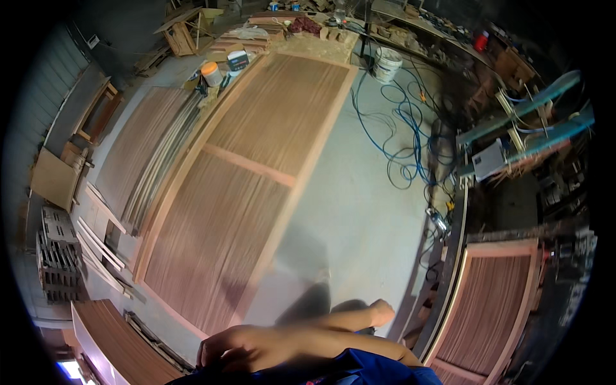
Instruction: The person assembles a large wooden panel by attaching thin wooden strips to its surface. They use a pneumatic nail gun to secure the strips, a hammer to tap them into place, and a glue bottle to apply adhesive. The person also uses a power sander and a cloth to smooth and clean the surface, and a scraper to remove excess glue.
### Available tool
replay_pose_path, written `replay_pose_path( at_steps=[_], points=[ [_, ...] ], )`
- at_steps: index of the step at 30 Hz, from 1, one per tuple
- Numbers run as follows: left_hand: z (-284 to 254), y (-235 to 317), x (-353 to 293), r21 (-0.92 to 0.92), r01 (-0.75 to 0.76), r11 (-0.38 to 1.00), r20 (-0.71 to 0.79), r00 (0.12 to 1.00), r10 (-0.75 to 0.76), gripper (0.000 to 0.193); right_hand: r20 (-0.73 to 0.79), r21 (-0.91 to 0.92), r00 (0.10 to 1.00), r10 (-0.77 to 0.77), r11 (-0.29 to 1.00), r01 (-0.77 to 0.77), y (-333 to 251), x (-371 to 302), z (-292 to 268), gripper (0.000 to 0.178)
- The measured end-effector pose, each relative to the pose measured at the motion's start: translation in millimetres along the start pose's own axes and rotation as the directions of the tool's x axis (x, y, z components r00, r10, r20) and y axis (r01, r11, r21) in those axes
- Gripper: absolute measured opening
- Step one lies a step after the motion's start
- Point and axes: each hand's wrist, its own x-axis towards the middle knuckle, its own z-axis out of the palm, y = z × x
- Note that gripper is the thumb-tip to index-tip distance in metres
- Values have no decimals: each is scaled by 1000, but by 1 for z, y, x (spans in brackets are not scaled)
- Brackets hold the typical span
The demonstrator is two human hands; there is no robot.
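At the lower edge of the frame, near the middle, the person's bare left hand (234, 350) shows blurred, its fingers lying close together; the bare right hand (382, 312) sits further right and higher, small and partly cut by shadow. Both forearms are uncovered, with no watch or glove. Below them bunches a bright blue cloth garment (359, 369), creased and folded

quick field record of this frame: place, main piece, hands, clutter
place: woodworking shop, grey concrete floor
main piece: large wooden door panel lying flat, one cross rail
left hand: fingers curled, against blue garment; hold unclear
right hand: closed, held over the floor, nothing visible in it
second door panel: lower right
clutter: blue cable looped on floor, white bucket, orange-lidded tub, veneer sheets at left
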Motion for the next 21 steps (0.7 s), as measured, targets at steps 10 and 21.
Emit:
replay_pose_path(
  at_steps=[10,21],
  points=[
    [-250,-220,189,-115,123,986,-63,989,-131,14,84,-97,996,-43,994,51,-199,-35,-242,23],
    [-515,-453,333,-283,176,943,-167,959,-229,12,171,-34,984,47,999,-41,-395,-38,-517,32]
  ],
)
